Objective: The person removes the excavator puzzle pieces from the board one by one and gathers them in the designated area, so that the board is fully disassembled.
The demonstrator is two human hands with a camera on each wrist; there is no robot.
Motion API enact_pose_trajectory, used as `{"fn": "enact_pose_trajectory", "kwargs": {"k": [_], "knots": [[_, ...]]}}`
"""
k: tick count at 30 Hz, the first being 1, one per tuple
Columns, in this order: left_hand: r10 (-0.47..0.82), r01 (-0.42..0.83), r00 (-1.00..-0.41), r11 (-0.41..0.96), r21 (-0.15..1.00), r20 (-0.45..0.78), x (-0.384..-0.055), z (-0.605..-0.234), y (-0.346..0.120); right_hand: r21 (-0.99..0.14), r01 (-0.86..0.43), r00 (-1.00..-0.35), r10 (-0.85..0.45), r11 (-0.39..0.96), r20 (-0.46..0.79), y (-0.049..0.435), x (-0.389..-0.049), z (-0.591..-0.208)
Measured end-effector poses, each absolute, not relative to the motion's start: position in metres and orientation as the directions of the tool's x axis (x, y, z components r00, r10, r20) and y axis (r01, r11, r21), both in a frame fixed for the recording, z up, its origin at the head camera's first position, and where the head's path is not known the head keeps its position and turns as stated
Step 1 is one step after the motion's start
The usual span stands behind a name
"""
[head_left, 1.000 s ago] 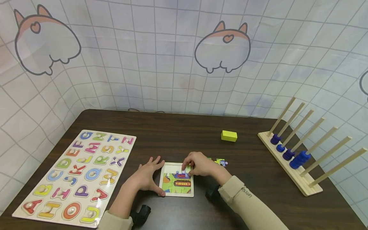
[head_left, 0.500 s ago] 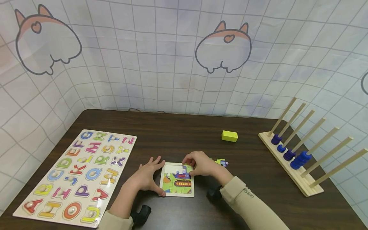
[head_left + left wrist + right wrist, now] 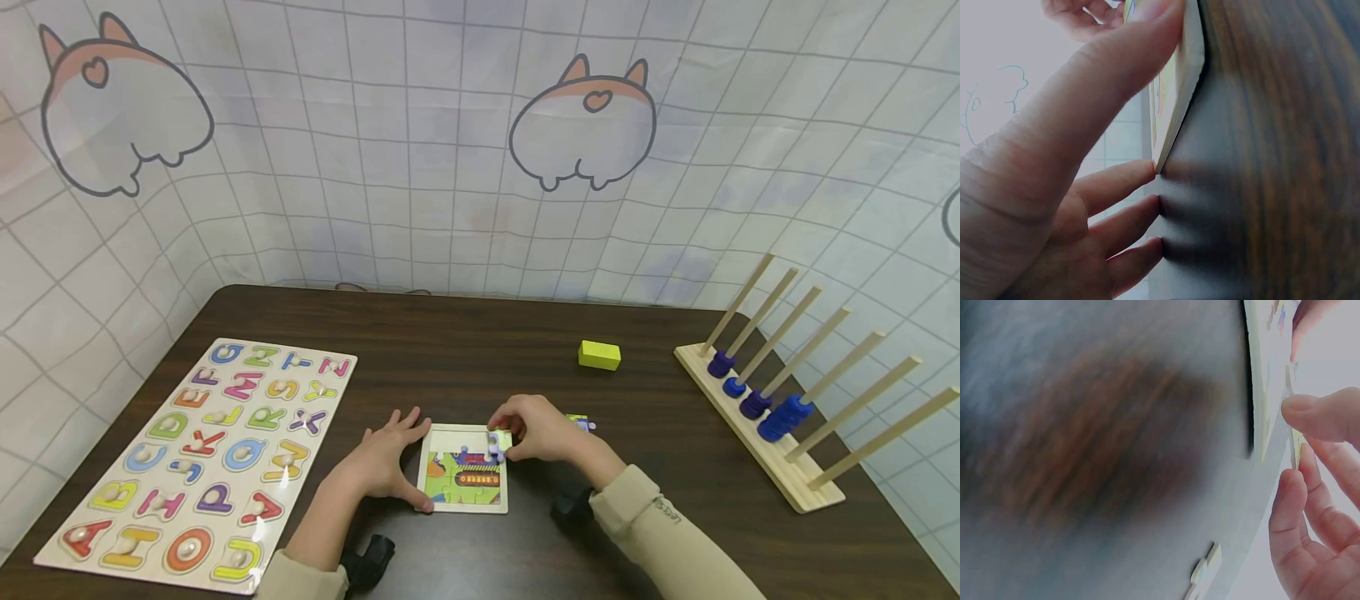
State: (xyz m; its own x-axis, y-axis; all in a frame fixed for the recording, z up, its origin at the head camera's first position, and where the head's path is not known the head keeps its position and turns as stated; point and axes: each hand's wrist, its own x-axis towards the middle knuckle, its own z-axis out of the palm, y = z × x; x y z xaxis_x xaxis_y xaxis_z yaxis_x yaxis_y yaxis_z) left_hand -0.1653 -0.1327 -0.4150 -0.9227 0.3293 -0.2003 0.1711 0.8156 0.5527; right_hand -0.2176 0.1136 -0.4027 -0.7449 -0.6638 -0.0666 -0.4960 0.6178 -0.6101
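Probably the puzzle piece (image 3: 498, 444) is light and stiff, best taken by its edges, while the right hand (image 3: 536, 428) pinches it and the left hand (image 3: 381, 463), fingers spread, touches the tray (image 3: 468, 509).

Puzzle piece (image 3: 498, 442) now farther right

Play corner, cartoon-print backdrop (image 3: 420, 167), alphabet board (image 3: 212, 472)

On the counter (image 3: 450, 367), the puzzle (image 3: 450, 438) has the board (image 3: 217, 467) left, a piece (image 3: 579, 422) right, the rack (image 3: 791, 479) farther right, 1 block (image 3: 598, 356) behind-right.
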Motion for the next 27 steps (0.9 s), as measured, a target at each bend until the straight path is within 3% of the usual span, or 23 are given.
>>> {"fn": "enact_pose_trajectory", "kwargs": {"k": [27], "knots": [[0.338, 0.184, -0.921, 0.816, 0.548, -0.193, -0.167, -0.421, -0.134, -0.633, -0.474, -0.79, -0.613, 0.612, -0.002, 0.178, -0.223, -0.394]]}}
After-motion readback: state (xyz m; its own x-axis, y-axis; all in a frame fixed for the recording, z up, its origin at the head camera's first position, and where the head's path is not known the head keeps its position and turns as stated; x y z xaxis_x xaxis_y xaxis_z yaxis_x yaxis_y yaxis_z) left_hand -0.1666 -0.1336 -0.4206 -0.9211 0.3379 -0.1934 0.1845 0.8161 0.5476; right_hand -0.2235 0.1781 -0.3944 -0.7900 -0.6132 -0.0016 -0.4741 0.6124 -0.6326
